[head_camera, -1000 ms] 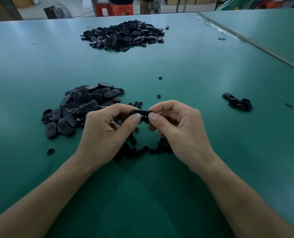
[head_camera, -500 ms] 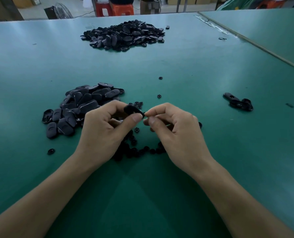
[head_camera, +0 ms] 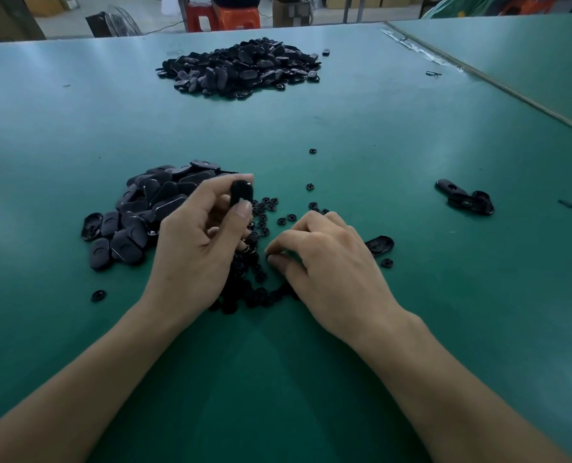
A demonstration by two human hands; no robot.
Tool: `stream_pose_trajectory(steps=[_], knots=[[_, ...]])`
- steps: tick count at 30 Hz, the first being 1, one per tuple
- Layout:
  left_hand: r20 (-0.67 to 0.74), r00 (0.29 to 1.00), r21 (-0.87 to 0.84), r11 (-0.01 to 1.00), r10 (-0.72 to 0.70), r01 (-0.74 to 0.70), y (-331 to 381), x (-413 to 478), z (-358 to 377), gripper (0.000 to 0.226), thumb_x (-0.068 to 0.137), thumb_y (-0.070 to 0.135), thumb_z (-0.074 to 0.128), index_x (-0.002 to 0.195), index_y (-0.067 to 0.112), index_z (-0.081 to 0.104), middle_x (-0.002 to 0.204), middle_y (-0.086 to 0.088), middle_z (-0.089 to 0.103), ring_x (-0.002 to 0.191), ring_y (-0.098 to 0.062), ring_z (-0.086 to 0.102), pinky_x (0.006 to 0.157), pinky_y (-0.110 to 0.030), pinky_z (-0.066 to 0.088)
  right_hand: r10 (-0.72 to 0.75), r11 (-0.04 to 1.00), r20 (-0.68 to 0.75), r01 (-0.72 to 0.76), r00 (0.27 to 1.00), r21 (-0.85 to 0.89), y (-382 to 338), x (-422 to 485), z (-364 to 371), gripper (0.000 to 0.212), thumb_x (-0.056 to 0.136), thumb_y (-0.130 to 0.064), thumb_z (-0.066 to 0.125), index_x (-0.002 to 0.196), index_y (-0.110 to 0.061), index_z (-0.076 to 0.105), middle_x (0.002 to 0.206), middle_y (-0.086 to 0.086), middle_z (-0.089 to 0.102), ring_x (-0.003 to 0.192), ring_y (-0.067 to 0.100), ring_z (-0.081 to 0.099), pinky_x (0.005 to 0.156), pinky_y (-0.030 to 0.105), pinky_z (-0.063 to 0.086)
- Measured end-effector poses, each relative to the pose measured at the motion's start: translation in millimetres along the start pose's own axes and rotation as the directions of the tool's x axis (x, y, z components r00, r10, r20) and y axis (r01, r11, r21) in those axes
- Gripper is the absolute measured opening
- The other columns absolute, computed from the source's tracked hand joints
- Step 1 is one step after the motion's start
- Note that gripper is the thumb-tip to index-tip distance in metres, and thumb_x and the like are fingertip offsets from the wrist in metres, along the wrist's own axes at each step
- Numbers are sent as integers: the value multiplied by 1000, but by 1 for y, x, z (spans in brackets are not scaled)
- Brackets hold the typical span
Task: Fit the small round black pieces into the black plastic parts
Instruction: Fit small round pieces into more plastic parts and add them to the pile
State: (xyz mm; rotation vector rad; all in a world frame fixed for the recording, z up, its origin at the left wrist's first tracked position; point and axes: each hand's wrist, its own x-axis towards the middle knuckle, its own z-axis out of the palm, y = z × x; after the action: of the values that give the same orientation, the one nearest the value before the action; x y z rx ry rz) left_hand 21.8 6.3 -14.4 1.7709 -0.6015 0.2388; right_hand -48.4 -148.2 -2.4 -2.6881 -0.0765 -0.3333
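I read left hand (head_camera: 194,242) pinching one black oblong plastic part (head_camera: 242,193), upright, mid-table | right hand (head_camera: 328,252) curled over small round black pieces (head_camera: 264,208) at 6 o'clock, grip unclear | loose parts (head_camera: 465,198) at 3 o'clock probably finished | near pile (head_camera: 144,208) at 9 o'clock left to do

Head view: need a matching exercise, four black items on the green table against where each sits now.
1 oval black plastic part
2 large heap of black plastic parts
3 lone small round black piece
4 small cluster of black plastic parts

A far end of green table
B right side, apart
C pinched in left hand
D left of the left wrist

Pairs: 1-C; 2-A; 3-D; 4-B
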Motion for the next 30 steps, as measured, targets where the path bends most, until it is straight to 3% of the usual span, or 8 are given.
stream_pose_trajectory(steps=[4, 8, 12, 17, 21, 24, 27, 30], knots=[[12, 1000, 50, 999, 12, -12, -2, 2, -1, 36, 100, 16, 58, 128, 38, 60, 108, 5, 66, 80, -10, 62, 72, -21, 54, 15, 999, -3, -15, 1000, 30, -2, 0, 0, 12, 97, -34, 60, 101, -25, 67, 102, -8, 59, 100, 15, 46, 93, 31, 40], [-19, 1000, 32, 999, -24, 25, 1, 1, 0, 30, 92, 25, 63, 109, 49, 60, 93, 20, 66, 82, -9, 65, 78, -35, 58, -2, 995, -2, 2, 1000, 104, -5, -2, -2, 4, 97, -22, 58, 93, -22, 57, 95, -6, 62, 93, 15, 50, 88, 32, 42], [-16, 1000, 66, 998, 8, -7, 3, 1, -1, 26, 93, 27, 60, 106, 49, 62, 102, 16, 69, 92, -11, 68, 85, -36, 59, 21, 969, -103, 5, 994, 248, -4, -4, -2, 10, 101, -19, 52, 92, -21, 50, 80, -6, 61, 75, 16, 55, 70, 35, 48], [-4, 999, 83, 996, 40, -39, 3, 0, 0, 32, 96, 10, 63, 116, 35, 67, 108, 9, 64, 88, -14, 69, 83, -34, 59, 13, 943, -238, 68, 971, 327, -3, -4, -5, 10, 92, -12, 63, 86, -17, 58, 72, -9, 61, 67, 11, 56, 65, 33, 48], [-6, 1000, 3, 1000, -7, 7, 3, -1, 1, 34, 90, 8, 70, 107, 37, 67, 95, 13, 71, 80, -6, 68, 77, -23, 57, -12, 946, -272, 99, 962, 308, -3, -5, -3, 11, 85, -9, 68, 81, -16, 60, 70, -8, 62, 64, 11, 58, 64, 33, 50], [0, 1000, -35, 999, -14, 14, 5, -3, 2, 25, 84, 15, 73, 97, 35, 67, 85, 14, 72, 73, -3, 66, 70, -17, 53, 25, 931, -335, 100, 942, 352, -2, -3, -2, 15, 84, -7, 70, 85, -17, 59, 70, -9, 63, 66, 10, 59, 61, 21, 46], [18, 1000, 1, 1000, 18, -18, 8, -5, 1, 26, 84, 12, 78, 94, 34, 70, 85, 8, 74, 73, -12, 69, 70, -24, 56, 126, 892, -357, 52, 926, 449, -2, -3, -2, 17, 84, -11, 72, 89, -24, 62, 74, -12, 67, 69, 6, 61, 62, 11, 44], [30, 999, 22, 999, 28, -29, 11, -7, 1, 21, 83, 16, 75, 97, 31, 73, 89, 9, 76, 77, -17, 73, 74, -32, 61, 188, 832, -326, 26, 927, 554, -2, -2, -3, 15, 83, -10, 74, 86, -24, 69, 73, -13, 70, 68, 6, 65, 63, 15, 50]])
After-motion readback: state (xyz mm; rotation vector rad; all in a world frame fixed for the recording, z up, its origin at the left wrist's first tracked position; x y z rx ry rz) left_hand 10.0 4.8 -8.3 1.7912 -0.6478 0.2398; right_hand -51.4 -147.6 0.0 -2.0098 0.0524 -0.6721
